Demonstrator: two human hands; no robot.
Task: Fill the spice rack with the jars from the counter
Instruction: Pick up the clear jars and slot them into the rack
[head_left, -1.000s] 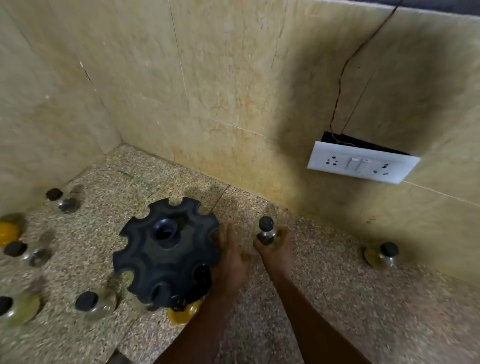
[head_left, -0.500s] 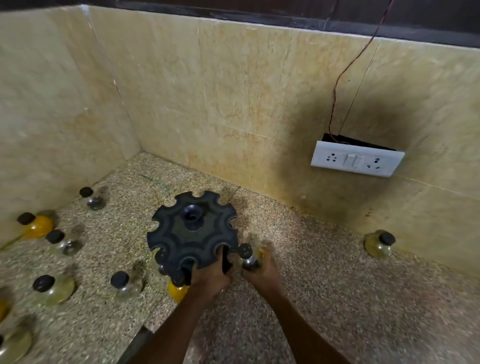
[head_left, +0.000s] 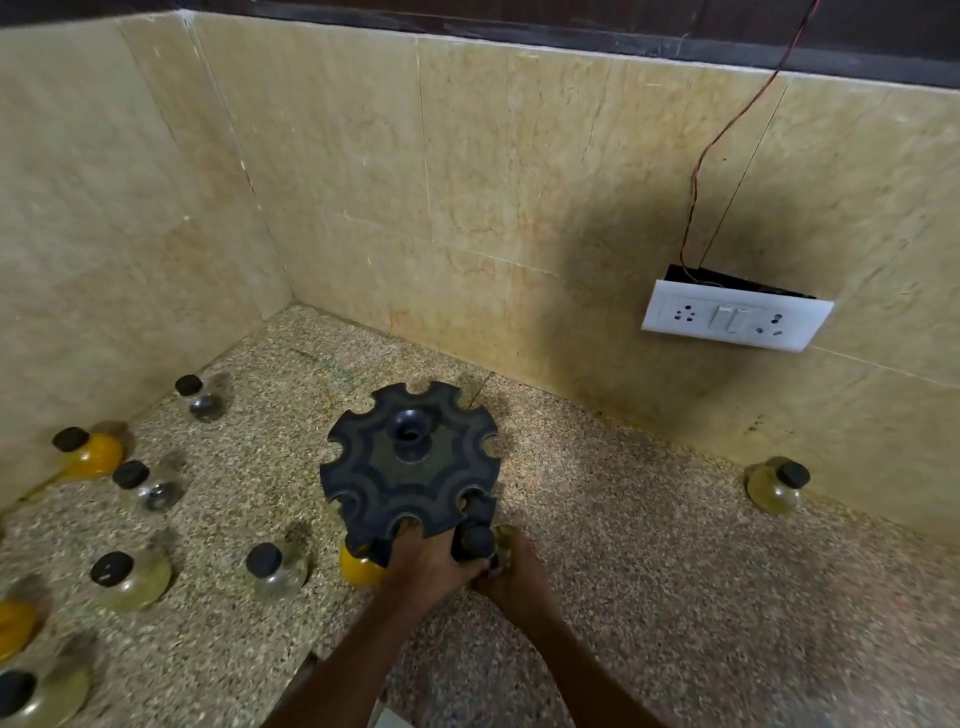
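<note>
A black round spice rack (head_left: 410, 462) with notched slots stands on the speckled counter. My right hand (head_left: 511, 569) grips a small black-capped glass jar (head_left: 475, 543) at the rack's near right slot. My left hand (head_left: 428, 564) holds the rack's near edge just beside that jar. A yellow jar (head_left: 358, 566) sits under the rack at its near left. Several black-capped jars lie loose on the counter to the left, one of them (head_left: 270, 569) close to the rack.
Another jar (head_left: 776, 486) stands alone at the right by the wall. A white switch and socket plate (head_left: 735, 317) hangs on the tiled back wall with a red wire above. The counter's front edge (head_left: 306, 670) runs near my left forearm.
The jar in my right hand has come down from beside the rack's top to its near right slot. My left hand stayed on the rack. The view pulled back.
</note>
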